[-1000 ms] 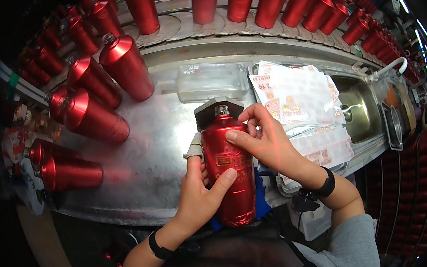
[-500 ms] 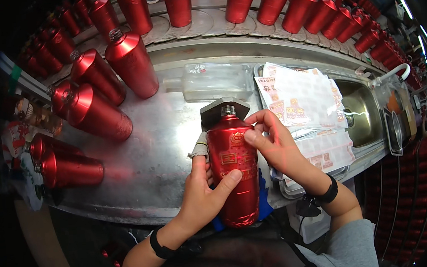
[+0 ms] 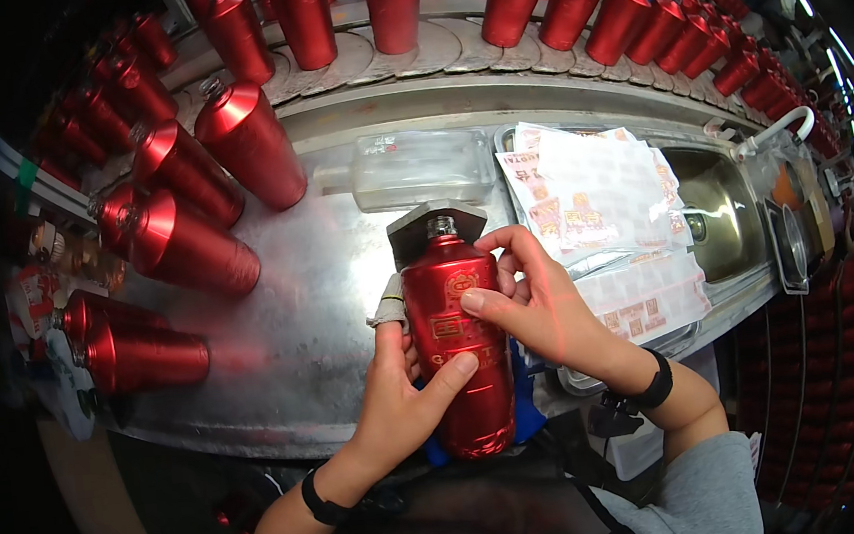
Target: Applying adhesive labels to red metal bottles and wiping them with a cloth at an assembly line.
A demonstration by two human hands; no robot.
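Note:
A red metallic bottle (image 3: pixel 468 384) with gold print and a clear glass neck leans in front of me, its neck pointing away. My left hand (image 3: pixel 405 389) is closed round its left side, thumb across the lower front. A whitish cloth wrap with a yellow band covers a fingertip of that hand. My right hand (image 3: pixel 540 303) is closed on the bottle's upper right, its thumb pressed to the front by the gold emblem and its other fingers curled at the side. Behind the bottle's neck is a dark angular metal rest (image 3: pixel 409 233). Blue material (image 3: pixel 527 415) shows beneath the bottle.
Several red bottles (image 3: pixel 252 145) stand on the metal table (image 3: pixel 303 347) at left. A clear glass bottle (image 3: pixel 424 170) lies beyond my hands. Printed sheets (image 3: pixel 601 188) fill a tray at right, beside a sink (image 3: pixel 729 213). A conveyor (image 3: pixel 360 56) carries more red bottles along the back.
My right thumb has slid down and left across the bottle's front. The conveyor bottles have shifted right. The whole view has moved slightly; my left hand keeps its hold.

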